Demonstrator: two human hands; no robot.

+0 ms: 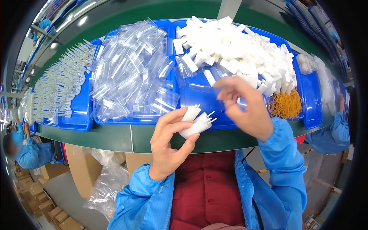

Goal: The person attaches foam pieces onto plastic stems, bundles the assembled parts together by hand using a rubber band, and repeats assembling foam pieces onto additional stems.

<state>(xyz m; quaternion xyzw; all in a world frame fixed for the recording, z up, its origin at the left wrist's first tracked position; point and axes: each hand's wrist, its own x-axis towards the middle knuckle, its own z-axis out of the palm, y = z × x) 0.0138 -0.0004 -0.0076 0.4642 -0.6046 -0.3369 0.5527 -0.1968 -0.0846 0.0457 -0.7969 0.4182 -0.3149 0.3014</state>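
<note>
left hand [168, 136]: closed on white foam pieces [191, 127], which are pinched between thumb and fingers at the near edge of the blue tray [193, 98].
thin rods [209, 116]: seen jutting from the foam toward 2 o'clock; could be bent or dislodged if knocked by the other hand.
right hand [245, 103]: held at 2 o'clock from the foam, fingers curled and blurred; whether anything is gripped cannot be told.
foam pile [237, 50]: heaped at 1 o'clock; blocks might be toppled if brushed.
rubber bands [285, 105]: tangled near 3 o'clock; several could be dragged out if one were tugged.
pinch: might be lost if pressed unevenly, the pieces being slid apart.
</note>
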